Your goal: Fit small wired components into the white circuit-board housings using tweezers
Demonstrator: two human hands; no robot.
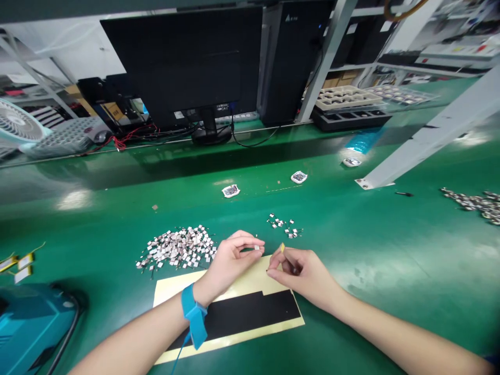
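The green bench mat (351,250) under my hands is smooth and glossy, throwing back lamp glare. The sheet (234,312) before me looks like matt cream paper with a dull black strip. My wrist strap (192,311) is blue cloth. The heap of chips (177,250) glints like metal

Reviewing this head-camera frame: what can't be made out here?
- Tiny part in left hand: too small to identify.
- Yellow bit at right hand fingertips: too small; the fingers cover most of it.
- Pile of small parts: pieces too small to tell apart.
- Yellow sheet with black strip: partly covered by both hands and the left forearm.
- Blue device: cut off by the left and bottom edges.
- Far shelves: blurred.
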